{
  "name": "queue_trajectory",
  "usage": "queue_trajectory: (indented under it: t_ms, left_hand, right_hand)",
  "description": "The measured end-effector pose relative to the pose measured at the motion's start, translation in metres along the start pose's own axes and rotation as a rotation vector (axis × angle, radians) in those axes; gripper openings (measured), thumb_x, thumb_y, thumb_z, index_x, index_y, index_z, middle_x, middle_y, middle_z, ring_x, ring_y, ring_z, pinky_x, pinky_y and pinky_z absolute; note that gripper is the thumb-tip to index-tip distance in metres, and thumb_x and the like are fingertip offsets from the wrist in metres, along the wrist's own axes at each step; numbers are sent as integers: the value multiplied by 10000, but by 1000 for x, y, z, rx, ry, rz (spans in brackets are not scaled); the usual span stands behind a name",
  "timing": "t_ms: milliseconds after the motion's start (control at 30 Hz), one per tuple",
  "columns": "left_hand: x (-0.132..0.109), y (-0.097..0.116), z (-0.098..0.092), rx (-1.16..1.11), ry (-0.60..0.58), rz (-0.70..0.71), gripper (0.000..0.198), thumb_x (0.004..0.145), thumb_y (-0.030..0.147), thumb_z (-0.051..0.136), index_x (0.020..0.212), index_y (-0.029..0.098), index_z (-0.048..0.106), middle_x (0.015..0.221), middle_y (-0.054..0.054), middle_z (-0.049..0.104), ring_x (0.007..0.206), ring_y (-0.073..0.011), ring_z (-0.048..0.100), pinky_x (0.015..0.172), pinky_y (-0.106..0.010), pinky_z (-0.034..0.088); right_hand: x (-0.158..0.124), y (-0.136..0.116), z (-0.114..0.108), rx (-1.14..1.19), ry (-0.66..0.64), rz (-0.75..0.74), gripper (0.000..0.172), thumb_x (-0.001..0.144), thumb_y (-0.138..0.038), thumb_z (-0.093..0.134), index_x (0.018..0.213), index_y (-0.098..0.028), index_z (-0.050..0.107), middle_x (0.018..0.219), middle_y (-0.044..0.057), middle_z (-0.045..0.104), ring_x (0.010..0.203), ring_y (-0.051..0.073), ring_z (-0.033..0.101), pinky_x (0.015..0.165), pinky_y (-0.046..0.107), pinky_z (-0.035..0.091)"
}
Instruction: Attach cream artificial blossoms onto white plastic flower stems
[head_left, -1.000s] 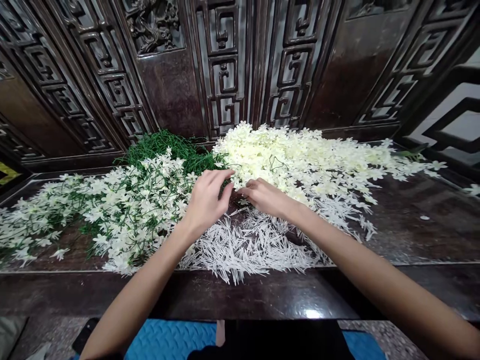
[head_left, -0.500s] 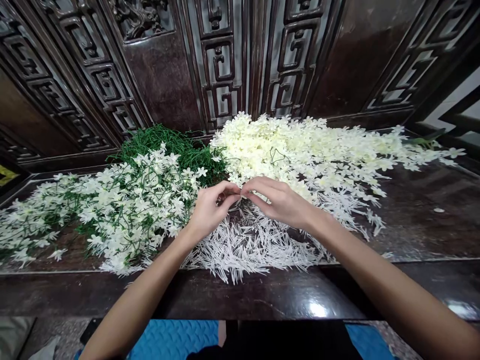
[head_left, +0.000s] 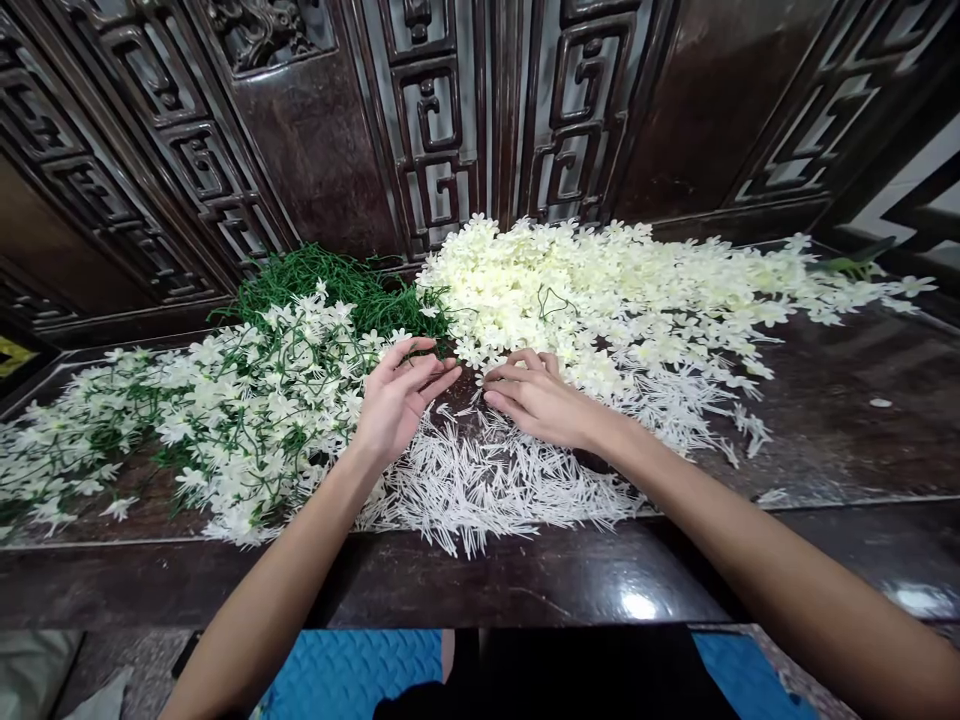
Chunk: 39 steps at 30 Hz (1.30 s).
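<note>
My left hand (head_left: 401,395) is raised over the bench, palm turned inward, its fingers apart with nothing visible in them. It hovers at the edge of a heap of white artificial flowers on green stems (head_left: 274,400). Across a small gap, my right hand (head_left: 536,400) has loosely curved fingers pointing left, close to the bench surface and the pile of cream artificial flower heads (head_left: 517,290); no held thing shows. Below both hands lies a spread of thin white stamen-like pieces (head_left: 487,490). Behind the left hand sits a tangle of green plastic stems (head_left: 315,285).
A carved dark wooden lattice back (head_left: 435,120) rises behind the flowers. The glossy dark bench (head_left: 847,400) has a raised front edge (head_left: 525,590). A small white disc (head_left: 880,403) lies at the right. Blue textured matting (head_left: 352,670) is below.
My hands, whose fingertips met in the middle, have moved apart. The left has drawn back leftward with its fingers spread; the right has stayed near the middle, its fingers loosened.
</note>
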<state>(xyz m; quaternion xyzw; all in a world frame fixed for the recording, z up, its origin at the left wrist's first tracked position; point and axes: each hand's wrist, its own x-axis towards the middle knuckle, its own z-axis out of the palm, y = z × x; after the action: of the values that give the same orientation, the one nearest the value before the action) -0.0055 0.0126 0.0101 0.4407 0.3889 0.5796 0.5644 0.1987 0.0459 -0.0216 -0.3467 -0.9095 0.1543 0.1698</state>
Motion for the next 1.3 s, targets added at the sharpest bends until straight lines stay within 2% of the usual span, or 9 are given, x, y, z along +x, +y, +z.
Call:
queue_trajectory:
  t_ms: [133,300,367,533,633,733,900,1167,1300]
  left_hand:
    - [0,-4,-2,-43,19,-92,128,841,158,602,968,152,604,727,-24,627,832,-166,659,744,-341,577]
    - [-1,-6,-3,-67,69,-168,417,726,77,713,1093,155,532,789,-39,670,675,-135,634,533,-230,501]
    - [-1,-6,-3,-85,78,-190,435,697,48,720,1053,168,501,778,-32,675,606,-120,615,486,-215,468]
    - [0,-8,-3,-105,50,-239,301,704,43,707,817,172,460,714,-1,638,616,-102,613,602,-242,526]
    - [-2,-11,-1,10,28,-158,209,760,136,683,783,175,479,675,6,619,647,-123,630,709,-309,549]
    - [-5,-16,3,317,35,54,160,732,136,700,815,169,567,734,-11,642,685,-133,627,727,-312,541]
    - [-10,-22,5,720,-62,291,142,754,149,696,893,172,682,884,-54,682,796,-152,627,751,-315,531]
    - [-11,-18,4,811,-43,311,69,820,187,639,862,179,694,849,-54,711,758,-156,641,692,-316,530]
    - [-11,-14,5,785,17,315,43,821,173,632,834,165,672,836,-53,679,773,-150,621,698,-297,521]
  right_hand:
    - [0,-3,-1,16,-13,32,499,982,-457,293,970,-178,706,1140,89,642,1156,335,452,987,614,319]
    - [-1,-4,2,-8,-45,35,545,981,-462,256,928,-178,718,1210,88,612,1205,355,409,989,596,299]
    - [-2,-4,3,4,-28,39,526,982,-450,269,956,-176,718,1166,86,631,1182,354,427,978,591,307]
    - [-2,-3,-1,173,72,84,432,961,-407,373,1135,-143,668,1183,113,627,1161,325,477,996,588,330]
    - [-2,-6,-7,425,152,135,344,917,-367,487,1157,-191,660,1204,110,623,1137,280,540,990,560,390]
    - [-3,-11,-12,700,201,163,274,877,-344,568,1099,-239,691,1177,86,638,1096,252,581,949,518,458]
    - [-5,-19,-15,942,174,125,224,850,-322,629,1048,-261,711,1115,54,662,1016,212,624,932,456,495]
    - [-6,-18,-20,1075,160,160,257,809,-316,684,1058,-254,692,1046,48,698,945,199,665,887,455,532]
    - [-8,-17,-17,763,162,175,208,846,-322,625,1019,-229,694,1035,58,691,951,217,638,878,483,512]
